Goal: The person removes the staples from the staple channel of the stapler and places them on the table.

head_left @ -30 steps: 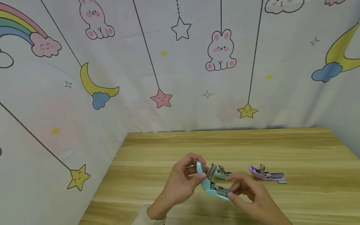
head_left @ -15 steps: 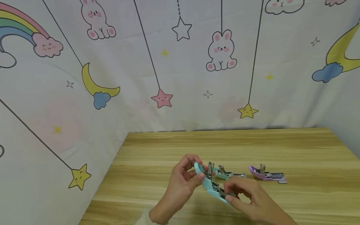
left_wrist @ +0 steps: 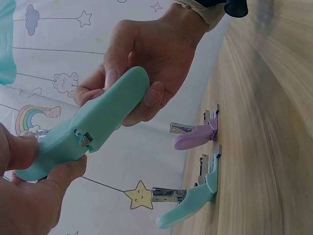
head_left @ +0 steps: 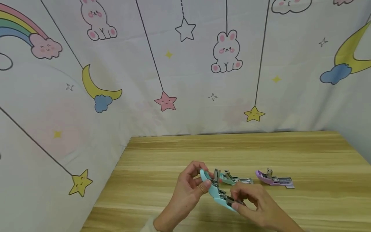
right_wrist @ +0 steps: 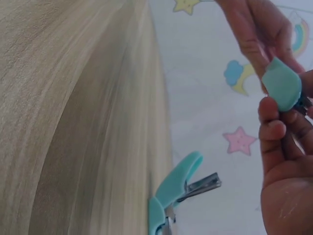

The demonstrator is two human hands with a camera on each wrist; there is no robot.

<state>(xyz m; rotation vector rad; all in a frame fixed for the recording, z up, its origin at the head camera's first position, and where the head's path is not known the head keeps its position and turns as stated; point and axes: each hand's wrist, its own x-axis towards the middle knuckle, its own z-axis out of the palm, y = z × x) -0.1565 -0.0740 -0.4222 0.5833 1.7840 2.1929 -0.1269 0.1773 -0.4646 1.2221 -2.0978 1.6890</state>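
A mint-green stapler is held splayed open between both hands, its inner metal parts facing up. My left hand grips the upper end, thumb on the near side and fingers behind. At the lower end, my right hand pinches the metal rail and body between thumb and curled fingers, hiding the tip. One metal arm stands upright from the stapler's middle. The left wrist view shows the smooth green underside with a small metal part in it. Just behind the hands, a second mint-green stapler lies opened on the table.
A purple stapler, also opened, lies farther right on the wood-grain table, a small flat tab under its end. A white cloth printed with cartoon stars and rabbits hangs behind the table.
My right fingers have shifted left and curled over the metal rail. The stapler's lower end has tipped down slightly, and its metal arm stands more upright. The left hand keeps its grip.
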